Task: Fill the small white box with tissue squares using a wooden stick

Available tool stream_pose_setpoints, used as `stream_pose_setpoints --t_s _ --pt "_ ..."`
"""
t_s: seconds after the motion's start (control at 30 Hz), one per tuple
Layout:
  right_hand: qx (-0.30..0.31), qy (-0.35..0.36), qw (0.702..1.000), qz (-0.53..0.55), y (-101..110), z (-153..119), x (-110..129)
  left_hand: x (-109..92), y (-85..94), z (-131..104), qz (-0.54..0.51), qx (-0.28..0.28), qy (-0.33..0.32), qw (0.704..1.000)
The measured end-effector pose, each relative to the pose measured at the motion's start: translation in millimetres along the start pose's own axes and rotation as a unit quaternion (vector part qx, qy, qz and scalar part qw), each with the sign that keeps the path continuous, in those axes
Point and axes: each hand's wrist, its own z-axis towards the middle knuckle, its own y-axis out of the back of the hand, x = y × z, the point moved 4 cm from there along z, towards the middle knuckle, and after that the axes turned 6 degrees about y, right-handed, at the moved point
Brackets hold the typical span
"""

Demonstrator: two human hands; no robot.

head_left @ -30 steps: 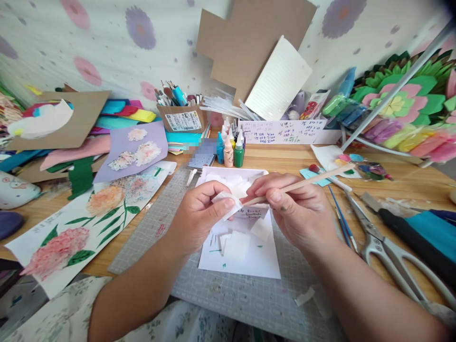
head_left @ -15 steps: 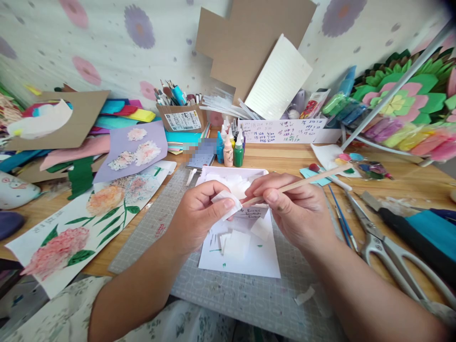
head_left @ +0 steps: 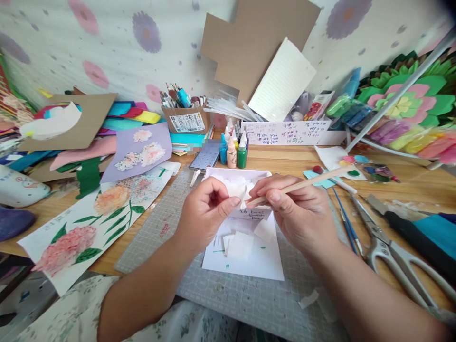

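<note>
My right hand (head_left: 299, 204) grips a thin wooden stick (head_left: 313, 179) between thumb and fingers, its tip pointing left. A small piece of thin white paper (head_left: 244, 197) is bunched and folded at that tip. Close against it, my left hand (head_left: 206, 209) is closed, thumb and forefinger pinched at the paper's edge. Behind and below the hands lies an open white box (head_left: 261, 171) with white paper pieces inside. Several flat white squares (head_left: 239, 244) rest on a white sheet (head_left: 213, 263) in front of it.
A grey cutting mat (head_left: 156, 237) lies beneath. Scissors (head_left: 381, 242), paintbrushes (head_left: 344, 223) and a knife (head_left: 377, 204) are at right. Paint bottles (head_left: 231, 154) and a phone (head_left: 205, 154) stand or lie behind the box. Flower artwork (head_left: 81, 242) spreads at left.
The white paper was a flatter square in my left fingers; now it is folded upright at the stick's tip. My left fingers have rolled along it. The view has shifted slightly.
</note>
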Motion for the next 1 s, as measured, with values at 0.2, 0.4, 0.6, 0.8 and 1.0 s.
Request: stream_pose_setpoints --t_s 0.2,0.4,0.6,0.8,1.0 --pt "-0.006 0.016 0.999 -0.03 -2.3 -0.4 0.5 -0.3 -3.9 -4.0 -0.024 0.093 -0.004 0.995" --pt "-0.03 -0.033 0.999 0.009 3.9 2.1 -4.4 5.8 3.0 -0.3 0.004 0.03 0.039 0.999" --pt "-0.102 -0.104 0.988 0.05 22.7 10.4 -7.6 3.8 22.5 15.7 0.205 -0.082 -0.004 0.975" --pt "-0.101 -0.1 0.987 0.078 19.2 10.9 -7.2 -2.8 18.6 14.9 0.258 -0.083 -0.11 0.956" --pt "-0.024 -0.042 0.996 0.078 3.1 5.8 -1.4 0.0 -6.2 2.7 -0.113 0.088 0.007 0.99"
